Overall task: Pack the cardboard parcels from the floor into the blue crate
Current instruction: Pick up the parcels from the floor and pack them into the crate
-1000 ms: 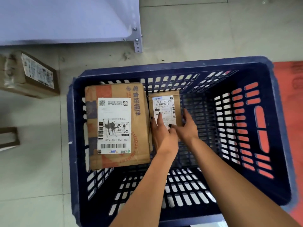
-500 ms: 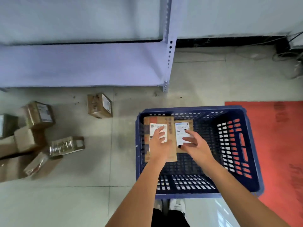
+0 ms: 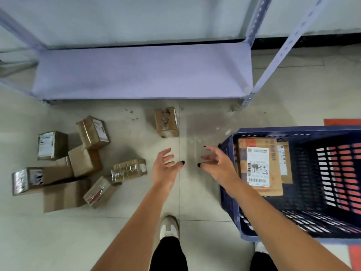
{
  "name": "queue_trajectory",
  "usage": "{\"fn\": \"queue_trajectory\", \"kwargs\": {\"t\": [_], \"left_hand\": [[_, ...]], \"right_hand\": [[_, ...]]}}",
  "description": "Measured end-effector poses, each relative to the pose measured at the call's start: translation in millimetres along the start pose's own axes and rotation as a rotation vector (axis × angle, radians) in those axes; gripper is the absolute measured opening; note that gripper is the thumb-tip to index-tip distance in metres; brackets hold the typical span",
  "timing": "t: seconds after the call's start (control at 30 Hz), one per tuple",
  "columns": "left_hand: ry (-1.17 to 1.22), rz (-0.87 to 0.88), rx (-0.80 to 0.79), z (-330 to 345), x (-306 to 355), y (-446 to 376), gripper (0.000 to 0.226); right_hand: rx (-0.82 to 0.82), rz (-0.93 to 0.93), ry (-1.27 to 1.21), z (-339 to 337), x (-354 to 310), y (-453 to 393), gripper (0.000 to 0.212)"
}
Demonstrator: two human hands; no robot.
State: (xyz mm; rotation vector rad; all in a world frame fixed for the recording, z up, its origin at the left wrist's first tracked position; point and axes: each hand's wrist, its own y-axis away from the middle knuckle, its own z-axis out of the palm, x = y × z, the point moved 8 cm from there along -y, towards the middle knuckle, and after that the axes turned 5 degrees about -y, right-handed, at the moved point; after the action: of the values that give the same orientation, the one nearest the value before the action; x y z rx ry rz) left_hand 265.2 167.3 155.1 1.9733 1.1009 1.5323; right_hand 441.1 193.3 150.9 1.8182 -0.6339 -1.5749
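Both the left hand point(image 3: 166, 167) and right hand point(image 3: 216, 163) hang empty with spread fingers, while the nearest parcel point(image 3: 167, 122) at twelve o'clock looks light, stiff, tape-slick, best gripped by opposite sides.

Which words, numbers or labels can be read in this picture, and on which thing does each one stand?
Large parcel in the blue crate: white label with barcodes and a dark picture; its print is too blurred to read.
Same parcel, top edge: red printed characters, too blurred to read.
Lone parcel on the floor: dark handwritten marks, not legible.
Labels on the piled parcels: too small to read.
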Motion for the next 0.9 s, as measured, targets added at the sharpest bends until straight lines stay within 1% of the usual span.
{"fn": "queue_trajectory", "kwargs": {"t": [0.17,0.3,0.37,0.47,0.53,0.6,0.7,0.8,0.9], "left_hand": [[-0.112,0.029,0.009,-50.8,-5.3,-54.9,0.059],[-0.122,-0.007,0.028,-63.2,-28.7,-95.8,0.062],[-0.096,-0.021,0.022,-58.6,-39.3,-121.4,0.064],[-0.077,-0.007,0.021,-46.7,-49.1,-167.8,0.067],[-0.093,0.012,0.013,-35.7,-54.0,-201.5,0.073],[-0.100,0.008,-0.007,-24.8,-62.5,-231.3,0.080],[-0.107,0.019,-0.023,-8.9,-69.9,-260.8,0.083],[-0.084,0.078,-0.017,3.1,-68.5,-271.7,0.072],[-0.083,0.094,0.021,1.0,-63.5,-264.9,0.068]], "right_hand": [[0.010,0.049,0.014,59.0,-5.3,-42.2,0.055],[0.012,0.066,0.026,89.7,5.1,-85.3,0.052],[0.001,0.075,0.041,100.9,15.4,-113.6,0.055],[0.045,0.055,0.100,109.4,29.0,-164.6,0.068],[0.093,0.020,0.113,111.0,34.5,-200.0,0.080],[0.114,0.009,0.137,112.9,42.5,-225.9,0.086],[0.081,-0.007,0.145,121.7,55.0,-246.6,0.084],[0.046,-0.050,0.112,131.8,59.2,-256.2,0.077],[0.073,-0.074,0.113,128.5,53.5,-249.2,0.072]]}}
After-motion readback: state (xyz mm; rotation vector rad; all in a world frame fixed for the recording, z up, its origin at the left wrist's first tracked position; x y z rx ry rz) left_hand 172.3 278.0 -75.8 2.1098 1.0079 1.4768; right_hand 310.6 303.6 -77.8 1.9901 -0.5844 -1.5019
